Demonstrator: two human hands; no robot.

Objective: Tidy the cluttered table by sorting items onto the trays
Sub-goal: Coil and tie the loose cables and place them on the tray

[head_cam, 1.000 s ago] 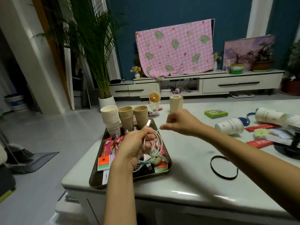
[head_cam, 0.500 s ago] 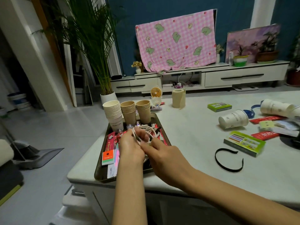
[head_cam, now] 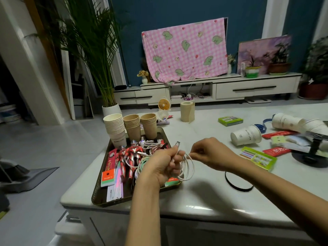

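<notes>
Pale stone-look table [head_cam: 204,197] fills the foreground, and a dark tray [head_cam: 99,197] at its left corner already carries three stacks of paper cups [head_cam: 114,126], two red toy figures [head_cam: 133,155] and some coiled cords [head_cam: 152,144]. You hold the white cable [head_cam: 188,166] just above the tray's right edge. Your left hand [head_cam: 159,166] has its fingers curled round the bundled loops, with one plug [head_cam: 177,144] poking up out of the fist, so the coil cannot spring apart. Your right hand [head_cam: 211,153] pinches a strand of that same cable between thumb and fingertips, just beside the loops, which looks like the way to feed or tuck the free length round the bundle. My reading is that you are winding the cable into a neat coil so it will sit with the other cords on the tray instead of sprawling. Plenty is left: a tipped cup [head_cam: 246,137], a green box [head_cam: 257,158] and a black headband [head_cam: 236,183] lie loose on the table to your right. Thin cable is springy, so let go of the loops only once the end is secured
</notes>
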